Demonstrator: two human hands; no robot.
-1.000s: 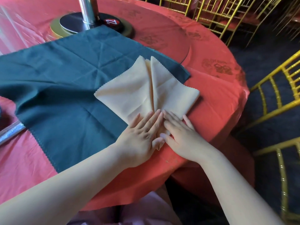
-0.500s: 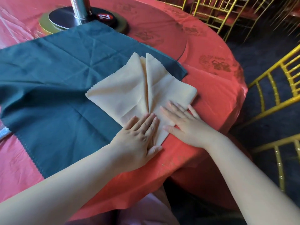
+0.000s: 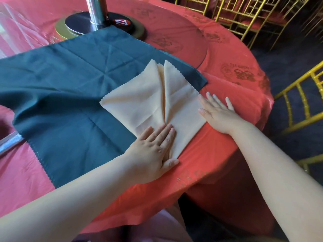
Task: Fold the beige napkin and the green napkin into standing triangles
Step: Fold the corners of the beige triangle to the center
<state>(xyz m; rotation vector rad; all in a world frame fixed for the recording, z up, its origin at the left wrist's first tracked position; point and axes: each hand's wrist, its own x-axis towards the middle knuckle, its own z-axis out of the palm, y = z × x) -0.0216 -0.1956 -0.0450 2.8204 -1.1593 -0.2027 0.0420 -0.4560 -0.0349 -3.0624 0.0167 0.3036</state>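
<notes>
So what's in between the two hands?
In the head view, a folded flap of the beige napkin lies between the left hand and the right hand.

Bare red surface [image 3: 209, 145] lies open between the left hand [image 3: 153, 151] and the right hand [image 3: 218, 114]. Under and beyond them the beige napkin [image 3: 139, 105] and green napkin [image 3: 70, 88] lie flat and low. Far beyond the left hand a metal pole [image 3: 96, 11] stands upright on its round base [image 3: 76, 23]. Just right of the right hand the surface drops away; gold chairs [image 3: 302, 125] stand near there.
</notes>
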